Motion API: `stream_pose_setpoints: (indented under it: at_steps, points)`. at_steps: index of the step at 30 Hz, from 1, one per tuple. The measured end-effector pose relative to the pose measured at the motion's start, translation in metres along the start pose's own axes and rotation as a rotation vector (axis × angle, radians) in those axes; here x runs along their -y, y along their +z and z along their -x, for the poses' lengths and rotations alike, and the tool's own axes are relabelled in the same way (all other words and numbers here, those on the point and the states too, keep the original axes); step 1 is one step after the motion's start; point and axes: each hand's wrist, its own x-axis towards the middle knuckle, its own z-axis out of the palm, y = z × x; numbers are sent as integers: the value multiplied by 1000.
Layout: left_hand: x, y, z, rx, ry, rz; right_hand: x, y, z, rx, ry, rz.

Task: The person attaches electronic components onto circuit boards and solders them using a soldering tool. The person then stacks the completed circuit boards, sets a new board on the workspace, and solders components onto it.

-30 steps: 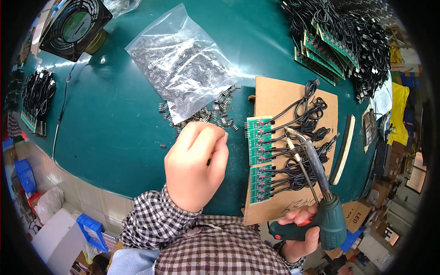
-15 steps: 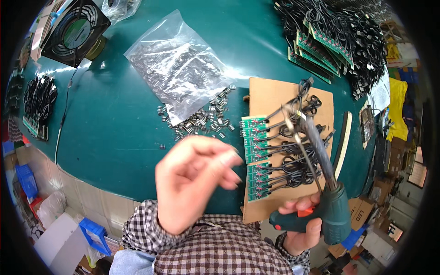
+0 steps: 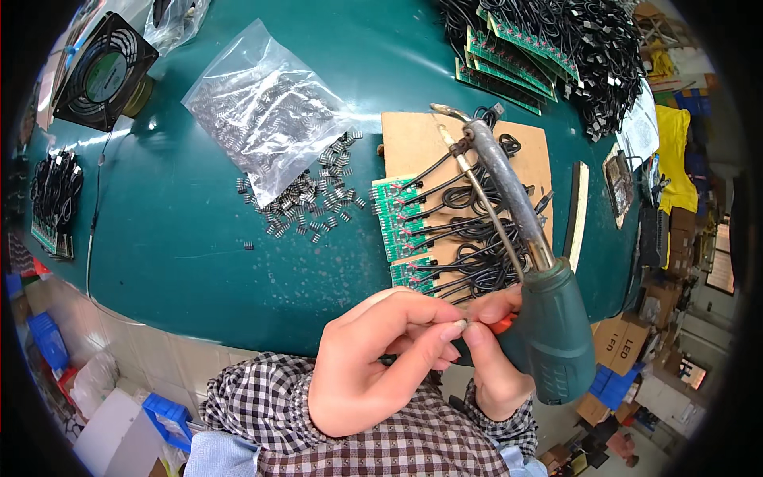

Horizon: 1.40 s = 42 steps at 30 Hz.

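Note:
My right hand (image 3: 499, 366) grips a green soldering gun (image 3: 559, 338) with an orange-red trigger. Its metal barrel points up and away, with a thin feed tube alongside, and the tip hangs above the cardboard. My left hand (image 3: 381, 362) is closed in a pinch, fingertips meeting my right thumb in front of the handle; what is pinched there is too small to name. Just beyond, green circuit boards (image 3: 401, 219) with black cables (image 3: 473, 230) lie in a column on a brown cardboard sheet (image 3: 520, 131). Small black multi-pin components (image 3: 306, 199) are heaped to their left.
A clear plastic bag (image 3: 270, 99) full of such components lies behind the heap. Back left stands a black fan (image 3: 103, 75); bundled cabled boards (image 3: 56, 203) sit at the left edge. Stacked boards (image 3: 509, 60) with cables fill the back right, near a pale strip (image 3: 576, 219).
My left hand has moved right and its fingers now meet my right thumb. The soldering gun has shifted slightly up. The whole view has shifted, so table things appear further left.

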Motion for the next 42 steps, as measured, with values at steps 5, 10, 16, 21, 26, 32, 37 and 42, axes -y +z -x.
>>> stream_pose_setpoints:
  at_steps: [5,10,16,21,26,32,37,42]
  points:
    - [8,-2,4,-48,164,-252,-1,0,3,12,-10,-15]
    - [7,-7,2,-89,415,-562,-4,-2,4,26,-120,142]
    - [4,-14,3,-82,339,-573,-9,-2,0,138,-195,348]
    - [14,-28,-3,-134,179,-240,0,2,9,17,-24,193]
    - [31,-37,-35,-422,-56,67,-6,-6,18,-125,-5,26]
    - [34,-34,-44,-447,16,-31,-21,-8,23,-196,-69,-79]
    - [32,-35,-44,-428,-16,-43,-26,-14,27,-181,-62,-47]
    - [30,-41,-45,-370,-34,-33,-32,-25,36,-144,-61,-61]
